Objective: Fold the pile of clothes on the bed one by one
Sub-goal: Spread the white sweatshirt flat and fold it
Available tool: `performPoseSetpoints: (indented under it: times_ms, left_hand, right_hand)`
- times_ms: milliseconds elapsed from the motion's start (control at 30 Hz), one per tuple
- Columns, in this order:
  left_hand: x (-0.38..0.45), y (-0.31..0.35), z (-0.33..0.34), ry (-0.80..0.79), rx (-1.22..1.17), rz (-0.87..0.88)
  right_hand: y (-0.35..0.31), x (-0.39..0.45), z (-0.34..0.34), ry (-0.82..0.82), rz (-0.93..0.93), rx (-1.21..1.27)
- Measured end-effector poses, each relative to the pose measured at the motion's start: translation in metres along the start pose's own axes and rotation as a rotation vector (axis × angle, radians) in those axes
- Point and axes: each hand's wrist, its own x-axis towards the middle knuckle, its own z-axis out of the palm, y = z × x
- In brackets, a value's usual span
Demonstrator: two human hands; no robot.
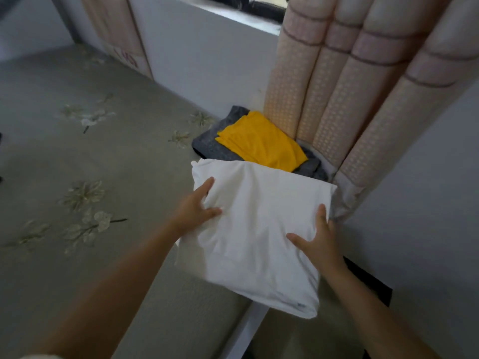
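Folded white garment (256, 229) at the bed (77, 164) edge, left hand (197, 206) and right hand (320, 242) gripping its sides, fingers beneath hidden. Behind: yellow garment (261, 142) on grey clothes (210, 146), curtain (337, 99) touching them

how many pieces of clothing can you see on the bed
3. A white garment is held between the left hand and right hand. A yellow garment lies folded behind it, on top of a grey garment. More may be hidden underneath.
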Motion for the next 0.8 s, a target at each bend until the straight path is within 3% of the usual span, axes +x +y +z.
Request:
performPoseSetpoints:
  times_ms: [333,567,700,800]
  left_hand:
    - [0.166,0.047,-0.020,-0.106,0.106,-0.058]
    - [0.281,0.091,-0.036,-0.046,0.404,-0.026]
    - [0.355,0.102,-0.041,-0.033,0.403,-0.009]
    - [0.394,0.093,-0.025,-0.014,0.680,-0.176]
  right_hand:
    - [-0.030,0.148,-0.024,-0.018,0.055,0.011]
    - [-0.045,0.241,-0.022,0.052,0.127,0.258]
    - [-0.042,0.299,-0.011,0.044,0.188,0.384]
    - [-0.030,0.340,0.012,-0.053,0.251,0.357]
